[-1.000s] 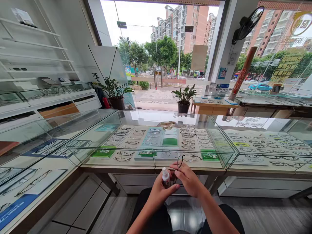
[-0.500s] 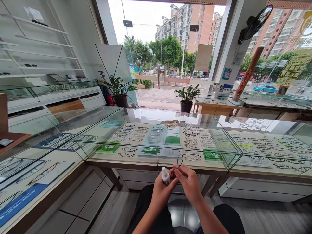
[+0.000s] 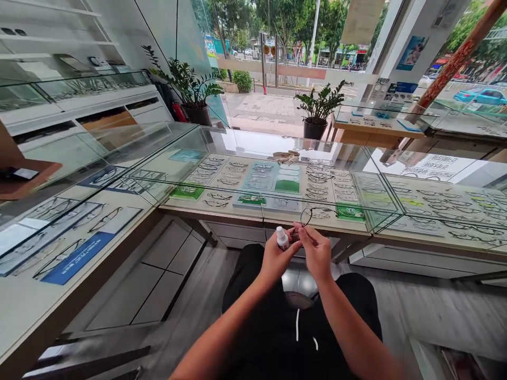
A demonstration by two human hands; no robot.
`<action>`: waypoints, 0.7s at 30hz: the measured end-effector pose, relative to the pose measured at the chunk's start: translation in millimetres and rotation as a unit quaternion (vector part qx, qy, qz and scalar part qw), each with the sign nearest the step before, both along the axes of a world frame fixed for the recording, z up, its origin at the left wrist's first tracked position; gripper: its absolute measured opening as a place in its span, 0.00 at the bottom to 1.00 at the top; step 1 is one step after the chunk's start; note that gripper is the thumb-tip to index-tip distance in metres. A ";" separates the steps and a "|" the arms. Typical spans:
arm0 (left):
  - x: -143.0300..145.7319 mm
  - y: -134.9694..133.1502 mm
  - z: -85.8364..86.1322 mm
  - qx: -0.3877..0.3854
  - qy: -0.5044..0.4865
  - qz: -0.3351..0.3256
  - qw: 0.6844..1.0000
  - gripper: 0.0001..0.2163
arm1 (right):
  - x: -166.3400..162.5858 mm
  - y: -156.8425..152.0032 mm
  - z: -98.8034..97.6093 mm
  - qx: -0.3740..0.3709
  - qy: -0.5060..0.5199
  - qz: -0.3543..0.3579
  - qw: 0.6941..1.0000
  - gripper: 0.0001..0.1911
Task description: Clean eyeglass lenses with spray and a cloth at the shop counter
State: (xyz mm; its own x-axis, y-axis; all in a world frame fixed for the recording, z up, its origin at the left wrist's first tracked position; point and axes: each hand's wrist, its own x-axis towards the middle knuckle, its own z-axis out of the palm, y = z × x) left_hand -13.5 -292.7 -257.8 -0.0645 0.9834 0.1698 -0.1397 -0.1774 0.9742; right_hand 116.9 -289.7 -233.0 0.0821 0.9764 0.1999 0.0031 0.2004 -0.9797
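My left hand (image 3: 275, 258) is wrapped round a small white spray bottle (image 3: 282, 238), held upright with its nozzle at the top. My right hand (image 3: 317, 252) pinches a pair of thin black-rimmed glasses (image 3: 307, 216), whose round lens stands up above my fingers. Both hands meet above my lap, just in front of the glass display counter (image 3: 372, 224). The thumbs and forefingers touch near the bottle's top.
Rows of glasses frames and green cards (image 3: 287, 186) lie inside the counter. A second glass counter (image 3: 79, 211) runs along the left. Two potted plants (image 3: 317, 113) stand behind by the window. White drawers (image 3: 237, 237) sit under the counter. I sit in black trousers.
The camera has tilted down, so the counter and hands sit higher in view and my lap shows. The hands keep the bottle and glasses, drawn slightly closer together.
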 end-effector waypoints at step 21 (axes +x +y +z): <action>-26.0 8.3 21.8 -0.176 -0.287 -0.297 0.894 0.40 | 50.5 -13.4 -4.8 -0.091 0.120 0.021 0.988 0.15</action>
